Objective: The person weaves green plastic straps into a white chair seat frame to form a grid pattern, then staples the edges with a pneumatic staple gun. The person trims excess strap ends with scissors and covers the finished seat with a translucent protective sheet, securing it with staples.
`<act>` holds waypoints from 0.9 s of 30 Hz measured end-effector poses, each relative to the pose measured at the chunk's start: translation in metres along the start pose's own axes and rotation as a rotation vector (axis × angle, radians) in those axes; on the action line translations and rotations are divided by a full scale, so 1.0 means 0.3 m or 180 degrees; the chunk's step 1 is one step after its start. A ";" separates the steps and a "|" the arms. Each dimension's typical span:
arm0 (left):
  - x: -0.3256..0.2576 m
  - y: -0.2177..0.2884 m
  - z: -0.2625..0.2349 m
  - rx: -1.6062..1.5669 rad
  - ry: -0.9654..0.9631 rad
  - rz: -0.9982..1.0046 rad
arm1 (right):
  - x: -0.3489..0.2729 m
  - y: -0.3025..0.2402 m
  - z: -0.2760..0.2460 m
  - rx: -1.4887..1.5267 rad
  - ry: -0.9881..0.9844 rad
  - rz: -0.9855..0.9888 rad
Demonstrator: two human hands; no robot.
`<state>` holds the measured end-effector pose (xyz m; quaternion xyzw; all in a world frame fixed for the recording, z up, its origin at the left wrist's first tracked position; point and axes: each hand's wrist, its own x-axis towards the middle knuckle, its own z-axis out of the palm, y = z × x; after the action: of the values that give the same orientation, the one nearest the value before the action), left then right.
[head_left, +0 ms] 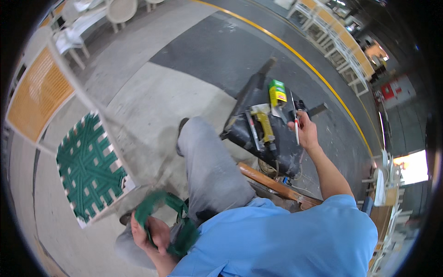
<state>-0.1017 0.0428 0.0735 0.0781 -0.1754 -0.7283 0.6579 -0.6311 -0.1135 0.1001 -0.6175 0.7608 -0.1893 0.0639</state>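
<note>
My left hand [154, 235], low near my lap, is closed on a loose coil of green webbing [159, 201]. Loops of the strap hang round the wrist and over my leg. Over the right side of a black padded stool [247, 127], my right hand [305, 131] has its fingers closed around a slim, pale tool [296, 113] with a red mark; its exact kind is unclear. A dark object [300, 105] lies at the fingertips, partly hidden. To my left stands a white-framed chair [122, 168], its seat [90, 166] woven from green webbing with pale gaps.
On the stool lie a yellow-bodied tool [264, 127], a silver-and-red tool [254, 131] and a green-and-yellow box [277, 93]. A wooden bar [277, 184] and cables run beside my leg. White chairs [332, 37] line the far right; a yellow floor line [304, 62] crosses beyond the stool.
</note>
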 end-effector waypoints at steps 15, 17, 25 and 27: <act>0.001 -0.404 -0.758 0.4397 0.1411 -0.3638 | -0.228 0.500 0.350 0.0340 -0.0548 -0.0143; 0.011 -0.305 -0.758 0.2052 0.3208 -0.2431 | -0.223 0.572 0.294 0.0341 -0.0678 0.0018; 0.024 0.199 -0.776 -0.0071 0.3982 0.1425 | -0.048 0.484 0.185 -0.0038 0.0147 -0.0068; -0.017 0.259 -0.794 -0.0229 0.3948 0.1739 | 0.041 0.373 0.227 0.0318 0.0039 -0.0193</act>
<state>0.0533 0.0057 -0.1201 0.4124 0.2454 -0.3618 0.7993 -0.7139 -0.1211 -0.0019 -0.6352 0.7316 -0.2327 0.0842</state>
